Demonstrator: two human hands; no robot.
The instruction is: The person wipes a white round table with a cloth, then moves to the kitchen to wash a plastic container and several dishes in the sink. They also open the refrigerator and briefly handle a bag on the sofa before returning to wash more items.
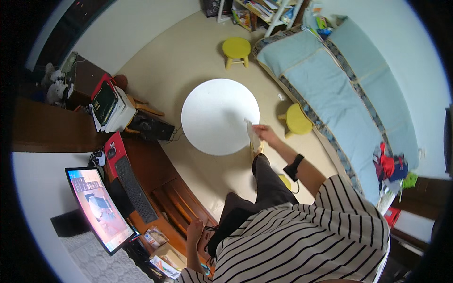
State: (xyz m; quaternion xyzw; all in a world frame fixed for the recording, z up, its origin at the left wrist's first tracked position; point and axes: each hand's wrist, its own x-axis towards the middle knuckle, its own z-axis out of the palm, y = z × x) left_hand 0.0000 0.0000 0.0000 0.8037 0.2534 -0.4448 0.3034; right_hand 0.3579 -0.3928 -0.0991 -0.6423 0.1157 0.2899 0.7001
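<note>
My right hand pinches a thin, pale, crumpled sheet or cloth, which hangs over the right edge of the round white table. Its upper end is at the tabletop; whether it touches cannot be seen clearly. My left hand is low beside the wooden desk, its fingers curled; I cannot make out what, if anything, is in them.
Yellow stools stand behind and right of the table. A bed runs along the right, with piled clothes. On the left are a monitor, keyboard and stacked papers. A shelf stands at the back.
</note>
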